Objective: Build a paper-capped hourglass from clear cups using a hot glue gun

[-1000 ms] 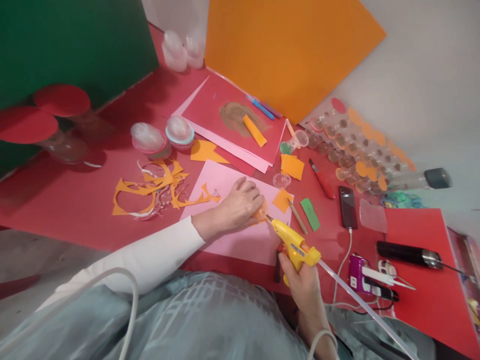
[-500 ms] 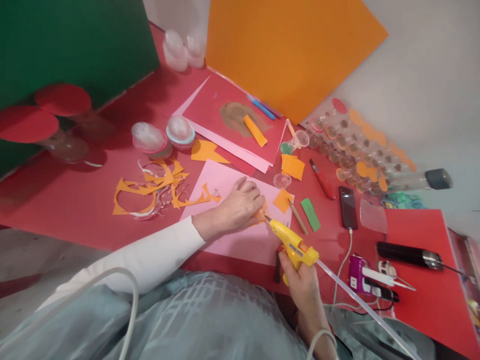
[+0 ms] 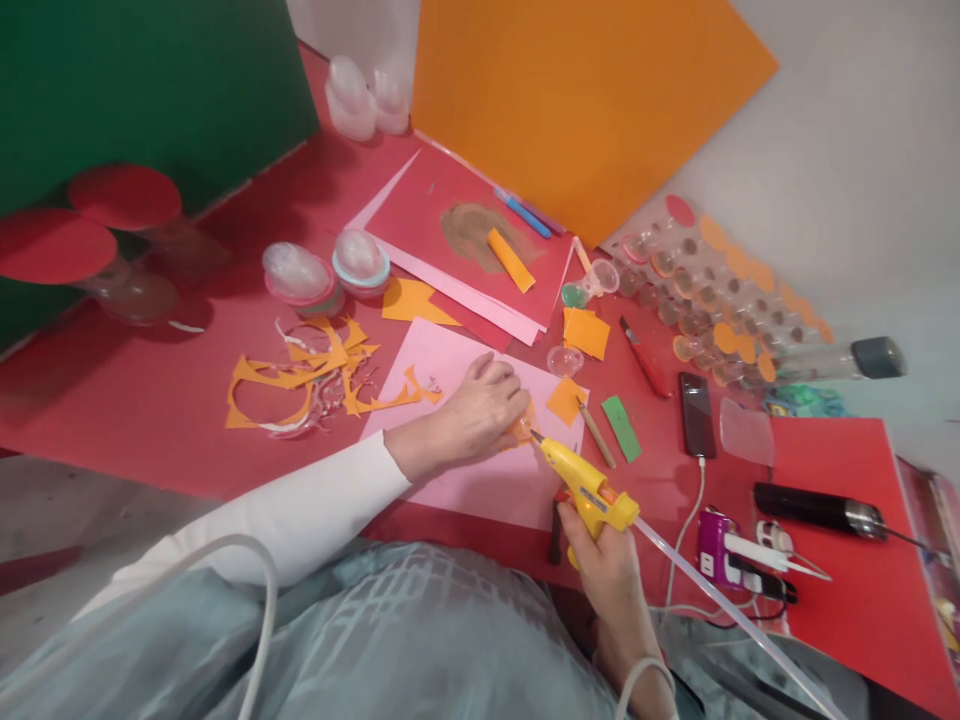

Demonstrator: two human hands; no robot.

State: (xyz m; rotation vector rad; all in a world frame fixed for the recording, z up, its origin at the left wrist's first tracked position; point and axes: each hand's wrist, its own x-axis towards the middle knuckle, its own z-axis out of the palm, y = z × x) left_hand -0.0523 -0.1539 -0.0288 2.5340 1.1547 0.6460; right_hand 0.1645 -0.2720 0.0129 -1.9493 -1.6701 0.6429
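Note:
My right hand (image 3: pixel 609 572) is wrapped round the handle of a yellow hot glue gun (image 3: pixel 577 475). A long clear glue stick (image 3: pixel 724 600) runs out of its back end. The nozzle points left, close to an orange paper piece (image 3: pixel 524 430) with something small, clear and rounded on it. Over that piece curls my left hand (image 3: pixel 487 405), its fingers closed and hiding most of what they hold. Pink paper (image 3: pixel 465 500) lies under my left hand. Right of the nozzle, an orange paper square (image 3: pixel 566 402) lies beside a thin wooden-handled tool (image 3: pixel 598 436).
Orange offcuts (image 3: pixel 300 380) lie left. A green paper strip (image 3: pixel 622 428), a red cutter knife (image 3: pixel 646 360) and a cabled phone (image 3: pixel 697 415) are on the right. Plastic egg-shaped containers (image 3: pixel 360 262) stand behind. Clear cups with orange discs (image 3: pixel 712 290) fill the back right.
Almost nothing differs. Both hands hold the same positions, and the glue gun's nozzle stays beside the orange piece, with at most a tiny shift.

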